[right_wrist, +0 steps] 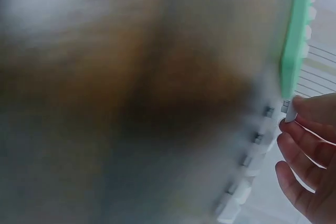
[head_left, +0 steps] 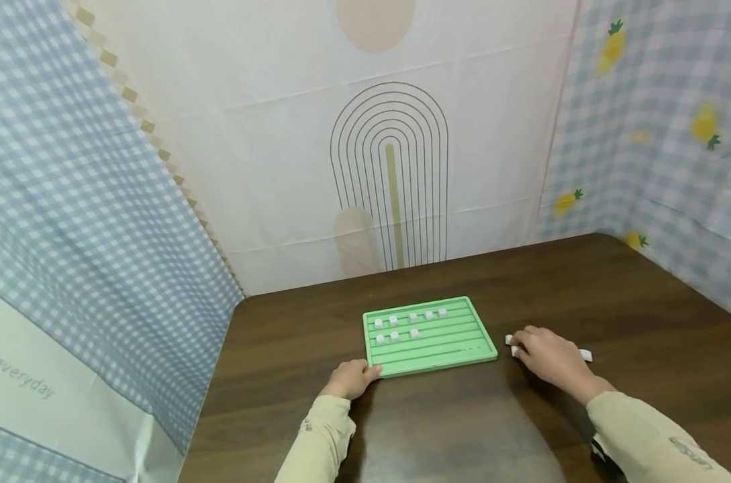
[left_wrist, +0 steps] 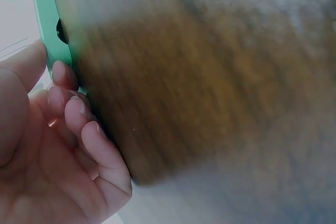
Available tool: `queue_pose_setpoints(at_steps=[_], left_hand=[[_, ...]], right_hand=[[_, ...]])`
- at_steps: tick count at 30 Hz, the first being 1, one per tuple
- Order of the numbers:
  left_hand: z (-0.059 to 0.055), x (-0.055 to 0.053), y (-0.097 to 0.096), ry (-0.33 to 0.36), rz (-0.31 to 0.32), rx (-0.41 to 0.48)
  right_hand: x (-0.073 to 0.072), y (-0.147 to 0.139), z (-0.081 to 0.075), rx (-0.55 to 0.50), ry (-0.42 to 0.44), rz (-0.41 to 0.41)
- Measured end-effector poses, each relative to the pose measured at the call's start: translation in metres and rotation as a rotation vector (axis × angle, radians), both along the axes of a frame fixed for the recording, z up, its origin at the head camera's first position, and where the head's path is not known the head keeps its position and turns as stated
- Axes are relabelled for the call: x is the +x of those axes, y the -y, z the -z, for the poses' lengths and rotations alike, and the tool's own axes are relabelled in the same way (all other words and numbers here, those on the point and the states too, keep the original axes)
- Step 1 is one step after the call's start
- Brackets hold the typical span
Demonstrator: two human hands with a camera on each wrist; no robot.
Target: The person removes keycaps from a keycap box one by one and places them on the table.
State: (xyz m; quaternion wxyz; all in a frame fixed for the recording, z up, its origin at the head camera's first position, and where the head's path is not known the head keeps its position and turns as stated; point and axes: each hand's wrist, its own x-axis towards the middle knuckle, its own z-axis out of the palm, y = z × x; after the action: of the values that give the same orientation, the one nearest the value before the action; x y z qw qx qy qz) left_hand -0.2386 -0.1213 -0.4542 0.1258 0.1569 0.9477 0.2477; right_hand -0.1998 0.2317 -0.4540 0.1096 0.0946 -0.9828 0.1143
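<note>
A green grooved board (head_left: pixel 431 361) lies on the table, with several small white cubes (head_left: pixel 412 317) standing in two rows on its left part. My left hand (head_left: pixel 348 380) holds the board's near left corner, thumb on top and fingers against the side, as the left wrist view shows. To the right of the board, my right hand (head_left: pixel 549 355) is low over the table. In the right wrist view its thumb and index finger pinch a small white cube (right_wrist: pixel 291 112). More white cubes (right_wrist: pixel 229 209) lie in a line beside that hand, partly hidden by it in the head view.
The dark wooden table (head_left: pixel 280 355) carries the board and cubes. A pale cloth (head_left: pixel 280 168) hangs behind it, with checked cloths (head_left: pixel 129 221) at the left and right. Both wrist views are largely filled by blurred tabletop.
</note>
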Motion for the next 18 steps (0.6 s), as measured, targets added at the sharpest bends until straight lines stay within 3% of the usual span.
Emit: queue_pose_setpoints(at_steps=[9, 14, 18], left_hand=[[0.0, -0.003, 0.0, 0.011, 0.004, -0.003], [0.001, -0.003, 0.001, 0.021, -0.001, 0.005], [-0.001, -0.002, 0.001, 0.028, -0.001, 0.012]], right_hand=[[0.003, -0.003, 0.013, -0.003, -0.011, 0.019], [0.003, 0.0, 0.005, -0.015, 0.008, 0.018], [-0.005, 0.01, -0.008, -0.034, 0.013, 0.0]])
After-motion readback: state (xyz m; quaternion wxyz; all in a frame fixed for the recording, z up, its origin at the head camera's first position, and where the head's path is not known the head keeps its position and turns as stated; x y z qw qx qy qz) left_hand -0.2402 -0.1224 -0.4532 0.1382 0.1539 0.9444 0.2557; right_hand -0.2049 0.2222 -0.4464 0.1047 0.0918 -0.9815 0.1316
